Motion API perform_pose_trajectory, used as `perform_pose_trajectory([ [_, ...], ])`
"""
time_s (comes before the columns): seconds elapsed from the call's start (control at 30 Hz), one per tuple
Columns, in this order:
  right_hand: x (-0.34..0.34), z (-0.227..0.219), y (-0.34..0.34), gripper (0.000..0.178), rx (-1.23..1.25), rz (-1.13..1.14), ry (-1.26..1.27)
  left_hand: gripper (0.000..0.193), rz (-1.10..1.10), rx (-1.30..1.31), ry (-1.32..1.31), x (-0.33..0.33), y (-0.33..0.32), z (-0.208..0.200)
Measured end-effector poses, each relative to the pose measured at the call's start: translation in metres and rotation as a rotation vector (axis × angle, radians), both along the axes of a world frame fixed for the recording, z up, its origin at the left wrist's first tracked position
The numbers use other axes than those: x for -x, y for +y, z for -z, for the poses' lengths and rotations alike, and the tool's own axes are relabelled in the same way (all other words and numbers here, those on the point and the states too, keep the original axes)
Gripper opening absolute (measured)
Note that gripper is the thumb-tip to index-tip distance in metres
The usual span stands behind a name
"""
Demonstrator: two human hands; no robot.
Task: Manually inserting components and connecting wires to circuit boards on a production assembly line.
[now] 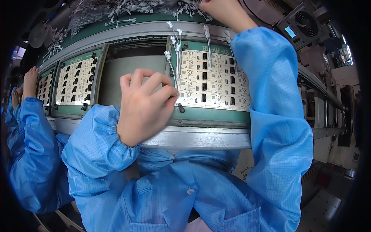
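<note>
My left hand is over the left edge of a panel of white circuit boards set in a green carrier. Its thumb and forefinger are pinched at the lower end of a white connector cable. Other white cables lie across the panel's upper part, their plugs over the far rail. My right hand reaches to the far side, beside a heap of loose white cables. Its fingers look curled in, but the picture's top edge cuts them off, so what they hold is hidden.
A metal rail runs along the near side. Left of my panel is a gap in the line, then another filled panel. A co-worker's hand is at the far left. A fan unit with a lit display stands at the upper right.
</note>
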State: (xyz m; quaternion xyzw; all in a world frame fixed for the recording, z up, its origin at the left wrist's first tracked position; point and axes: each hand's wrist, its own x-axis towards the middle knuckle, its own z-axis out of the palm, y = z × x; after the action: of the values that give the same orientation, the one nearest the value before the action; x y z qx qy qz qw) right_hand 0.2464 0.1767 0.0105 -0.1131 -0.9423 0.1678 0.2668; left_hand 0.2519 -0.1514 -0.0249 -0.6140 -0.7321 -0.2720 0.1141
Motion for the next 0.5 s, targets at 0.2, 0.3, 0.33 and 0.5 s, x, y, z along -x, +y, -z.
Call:
perform_pose_trajectory([
  [0.2,-0.021,-0.055,-0.006,0.024,0.233,0.049,0.190,0.011,0.058,0.014,-0.062,0.003,0.001,0.001],
  [0.3,-0.051,-0.073,-0.018,0.018,0.628,-0.087,0.212,0.010,0.025,0.010,-0.061,0.001,0.000,0.004],
  [0.33,-0.050,-0.067,-0.006,0.018,0.629,-0.094,0.212,0.009,0.015,0.009,-0.066,0.000,0.000,0.005],
  [0.5,-0.135,-0.053,-0.009,0.026,0.667,-0.070,0.178,0.010,0.018,0.004,-0.048,-0.001,-0.001,0.005],
])
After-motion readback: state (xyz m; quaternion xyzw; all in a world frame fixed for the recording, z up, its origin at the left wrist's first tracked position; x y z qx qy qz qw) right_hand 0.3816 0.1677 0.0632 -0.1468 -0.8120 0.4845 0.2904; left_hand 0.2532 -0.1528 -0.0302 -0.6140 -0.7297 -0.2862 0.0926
